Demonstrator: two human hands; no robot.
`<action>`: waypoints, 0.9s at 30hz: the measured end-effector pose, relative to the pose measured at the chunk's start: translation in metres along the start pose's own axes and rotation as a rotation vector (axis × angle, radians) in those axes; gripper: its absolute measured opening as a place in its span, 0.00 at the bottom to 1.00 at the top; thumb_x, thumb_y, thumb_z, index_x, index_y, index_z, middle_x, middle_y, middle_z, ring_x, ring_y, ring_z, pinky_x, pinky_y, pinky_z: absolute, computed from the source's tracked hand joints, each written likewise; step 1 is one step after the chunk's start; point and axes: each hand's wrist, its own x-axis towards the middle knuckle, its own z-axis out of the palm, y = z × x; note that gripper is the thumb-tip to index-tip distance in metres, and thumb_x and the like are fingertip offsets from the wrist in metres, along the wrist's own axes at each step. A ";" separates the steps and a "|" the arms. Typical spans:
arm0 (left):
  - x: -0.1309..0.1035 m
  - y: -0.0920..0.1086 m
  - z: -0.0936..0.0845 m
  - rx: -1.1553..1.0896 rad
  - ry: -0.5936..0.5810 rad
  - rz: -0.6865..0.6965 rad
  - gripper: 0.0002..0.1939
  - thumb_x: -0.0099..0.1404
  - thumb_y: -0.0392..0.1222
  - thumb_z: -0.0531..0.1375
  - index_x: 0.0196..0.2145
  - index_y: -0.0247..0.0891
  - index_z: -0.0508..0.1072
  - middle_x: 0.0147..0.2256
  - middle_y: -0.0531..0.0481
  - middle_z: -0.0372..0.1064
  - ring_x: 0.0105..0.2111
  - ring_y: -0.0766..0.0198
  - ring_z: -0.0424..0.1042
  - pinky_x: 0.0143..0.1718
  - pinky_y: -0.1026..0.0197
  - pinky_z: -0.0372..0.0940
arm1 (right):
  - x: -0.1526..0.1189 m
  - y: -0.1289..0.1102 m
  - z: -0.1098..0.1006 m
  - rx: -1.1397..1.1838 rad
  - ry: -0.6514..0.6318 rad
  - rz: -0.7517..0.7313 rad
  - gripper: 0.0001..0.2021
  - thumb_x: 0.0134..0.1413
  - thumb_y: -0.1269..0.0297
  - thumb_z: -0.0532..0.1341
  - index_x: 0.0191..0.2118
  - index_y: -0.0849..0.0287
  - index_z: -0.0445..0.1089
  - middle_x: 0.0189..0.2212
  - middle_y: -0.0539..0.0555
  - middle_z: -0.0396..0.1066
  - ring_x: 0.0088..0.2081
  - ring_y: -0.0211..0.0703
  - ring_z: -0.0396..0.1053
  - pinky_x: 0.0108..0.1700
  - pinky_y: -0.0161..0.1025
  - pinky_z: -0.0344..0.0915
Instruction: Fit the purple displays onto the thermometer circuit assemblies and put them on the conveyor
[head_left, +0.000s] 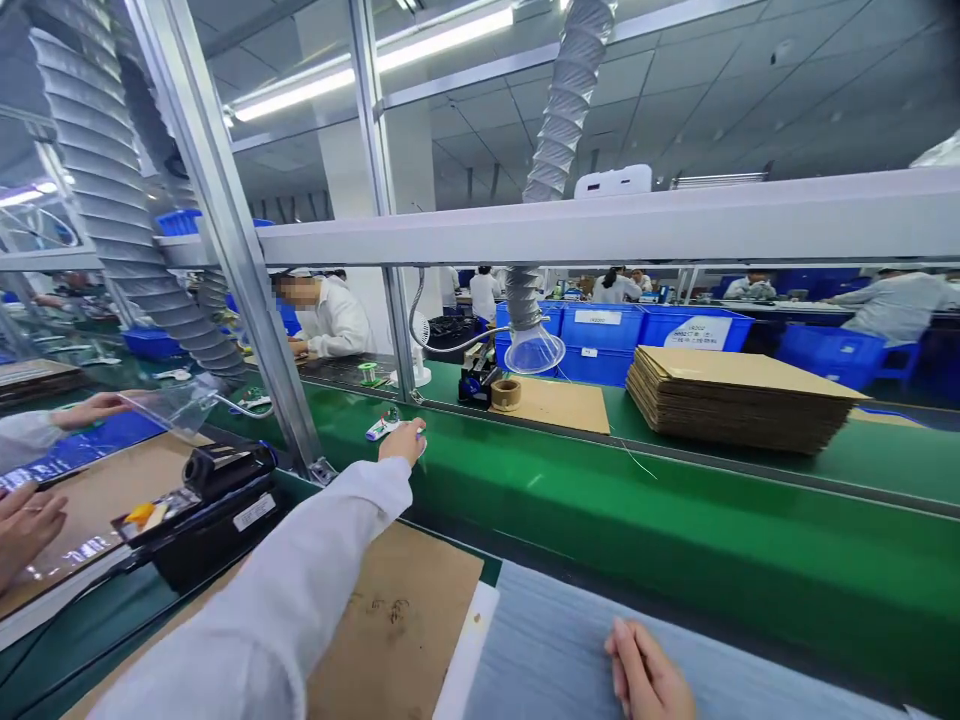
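My left hand (403,442) reaches out over the green conveyor belt (540,470), its fingers closed round a white plastic part (422,438) of which only a little shows past them. Just left of the hand, a white plastic housing with small electronic parts (382,428) lies on the belt; whether the two pieces are joined is hidden by the fingers. My right hand (649,670) rests low over the grey-blue mat (540,640), fingers curled together, with nothing visible in them. A brown cardboard sheet (405,600) lies beneath my left forearm.
Stacked cardboard sheets (735,400) sit beyond the belt, with a tape roll (505,395) and a clear extraction hood (535,350) nearby. A metal post (225,240) and black device (225,480) stand left. A co-worker's hands (30,530) are at far left.
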 end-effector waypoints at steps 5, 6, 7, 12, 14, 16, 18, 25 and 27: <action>-0.070 0.067 -0.023 -0.091 -0.057 0.205 0.06 0.60 0.40 0.55 0.33 0.38 0.71 0.29 0.52 0.66 0.31 0.64 0.66 0.32 0.63 0.60 | -0.017 -0.052 0.009 0.132 -0.098 0.016 0.25 0.44 0.39 0.56 0.26 0.62 0.64 0.15 0.46 0.58 0.17 0.32 0.55 0.18 0.29 0.51; -0.093 0.083 -0.026 -0.110 -0.067 0.256 0.05 0.58 0.39 0.56 0.31 0.39 0.71 0.28 0.52 0.65 0.30 0.64 0.66 0.32 0.64 0.58 | -0.021 -0.064 0.012 0.174 -0.145 0.012 0.25 0.44 0.40 0.56 0.28 0.62 0.64 0.17 0.46 0.59 0.18 0.31 0.56 0.17 0.28 0.51; -0.118 0.099 -0.027 -0.127 -0.080 0.303 0.04 0.57 0.38 0.56 0.29 0.39 0.71 0.29 0.52 0.65 0.30 0.64 0.66 0.32 0.64 0.57 | -0.024 -0.075 0.014 0.219 -0.201 0.009 0.25 0.45 0.41 0.57 0.30 0.63 0.64 0.18 0.47 0.61 0.18 0.31 0.57 0.17 0.28 0.52; -0.224 0.166 -0.015 -0.231 -0.184 0.427 0.05 0.57 0.37 0.53 0.28 0.38 0.69 0.30 0.49 0.65 0.31 0.59 0.67 0.31 0.62 0.57 | -0.038 -0.097 -0.005 0.248 -0.385 0.207 0.27 0.47 0.38 0.52 0.26 0.64 0.64 0.20 0.50 0.64 0.17 0.30 0.61 0.16 0.27 0.57; -0.249 0.181 -0.002 -0.299 -0.258 0.440 0.09 0.60 0.41 0.51 0.29 0.38 0.68 0.29 0.47 0.66 0.31 0.58 0.69 0.31 0.62 0.58 | -0.041 -0.094 -0.027 0.192 -0.381 0.295 0.28 0.50 0.39 0.49 0.23 0.64 0.63 0.17 0.51 0.64 0.15 0.30 0.62 0.15 0.27 0.58; -0.263 0.189 0.012 -0.371 -0.373 0.463 0.14 0.64 0.44 0.46 0.30 0.38 0.69 0.26 0.49 0.68 0.26 0.61 0.69 0.27 0.63 0.60 | -0.040 -0.088 -0.050 0.126 -0.358 0.354 0.27 0.52 0.41 0.50 0.23 0.64 0.63 0.16 0.51 0.65 0.15 0.31 0.63 0.15 0.26 0.60; -0.267 0.189 0.025 -0.429 -0.512 0.511 0.17 0.66 0.45 0.44 0.32 0.39 0.70 0.19 0.53 0.67 0.18 0.65 0.67 0.22 0.65 0.60 | -0.034 -0.082 -0.068 0.048 -0.346 0.411 0.24 0.53 0.44 0.53 0.24 0.64 0.63 0.16 0.51 0.66 0.14 0.31 0.63 0.15 0.26 0.60; -0.234 0.163 0.048 -0.450 -0.536 0.612 0.20 0.56 0.29 0.53 0.46 0.41 0.69 0.40 0.47 0.70 0.42 0.58 0.68 0.47 0.57 0.59 | -0.009 -0.069 -0.077 -0.149 -0.423 0.546 0.15 0.57 0.54 0.51 0.31 0.62 0.63 0.16 0.54 0.69 0.15 0.37 0.67 0.16 0.31 0.65; -0.231 0.155 0.051 -0.431 -0.547 0.634 0.20 0.53 0.28 0.55 0.43 0.41 0.71 0.42 0.47 0.69 0.45 0.56 0.66 0.48 0.56 0.57 | -0.008 -0.070 -0.076 -0.186 -0.464 0.518 0.11 0.56 0.58 0.53 0.31 0.62 0.62 0.17 0.54 0.69 0.16 0.38 0.68 0.17 0.33 0.66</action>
